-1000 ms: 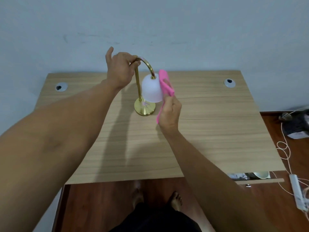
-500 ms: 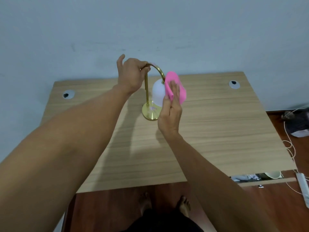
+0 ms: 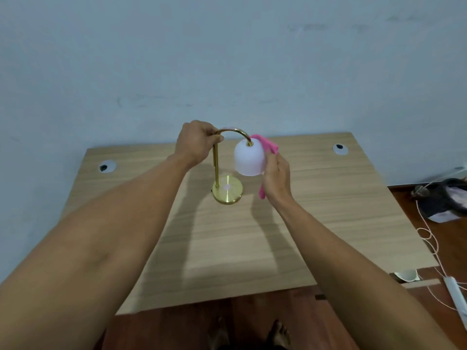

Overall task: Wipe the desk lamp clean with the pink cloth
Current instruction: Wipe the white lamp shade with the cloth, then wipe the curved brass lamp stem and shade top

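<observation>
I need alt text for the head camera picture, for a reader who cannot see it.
A person's right hand presses a pink cloth against the white shade of a gold desk lamp, while the left hand grips its curved neck. The lamp stands on a wooden desk against a pale wall.

Soft, even room light falls from above, casting arm shadows onto the desk (faint, blurred edges). Wide-angle distortion bends the frame's edges; the picture is slightly soft.
</observation>
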Demonstrator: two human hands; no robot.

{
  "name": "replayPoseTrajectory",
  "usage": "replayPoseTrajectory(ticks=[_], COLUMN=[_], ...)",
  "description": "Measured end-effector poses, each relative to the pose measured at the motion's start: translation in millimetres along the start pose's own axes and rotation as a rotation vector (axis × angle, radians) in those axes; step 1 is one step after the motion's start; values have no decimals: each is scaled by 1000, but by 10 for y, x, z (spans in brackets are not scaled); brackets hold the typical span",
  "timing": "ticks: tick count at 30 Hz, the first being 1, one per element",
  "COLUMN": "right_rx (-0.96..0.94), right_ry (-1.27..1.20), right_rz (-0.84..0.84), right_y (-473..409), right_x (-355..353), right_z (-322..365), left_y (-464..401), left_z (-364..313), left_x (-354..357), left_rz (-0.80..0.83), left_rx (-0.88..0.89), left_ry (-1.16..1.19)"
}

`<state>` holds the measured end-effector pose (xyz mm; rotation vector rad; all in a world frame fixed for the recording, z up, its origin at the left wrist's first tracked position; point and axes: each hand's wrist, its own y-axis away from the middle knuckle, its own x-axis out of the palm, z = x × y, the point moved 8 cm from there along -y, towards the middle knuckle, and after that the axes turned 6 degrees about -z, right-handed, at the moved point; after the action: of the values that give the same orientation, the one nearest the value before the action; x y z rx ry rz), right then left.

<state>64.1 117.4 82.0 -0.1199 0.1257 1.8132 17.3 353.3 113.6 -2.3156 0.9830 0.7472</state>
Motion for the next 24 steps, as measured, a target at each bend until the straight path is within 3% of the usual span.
replayPoseTrajectory(ticks=[7, 11, 13, 17, 24], right_rx=[91, 193, 155, -70, -312], right_ry=[-61, -324, -336, -102, 133], right_rz=[13, -209, -246, 1, 145], right_y=[-214, -166, -195, -129, -62], right_x=[147, -36, -3, 469, 739], right_z=[148, 89, 211, 484, 429], left_y=[96, 127, 130, 131, 140], left_z=[27, 53, 73, 91, 210], left_x=[2, 30, 46, 46, 70], left_rz=[-11, -21, -21, -9, -16], left_rx=[-44, -62, -74, -89, -153], left_ry=[41, 68, 94, 133, 239])
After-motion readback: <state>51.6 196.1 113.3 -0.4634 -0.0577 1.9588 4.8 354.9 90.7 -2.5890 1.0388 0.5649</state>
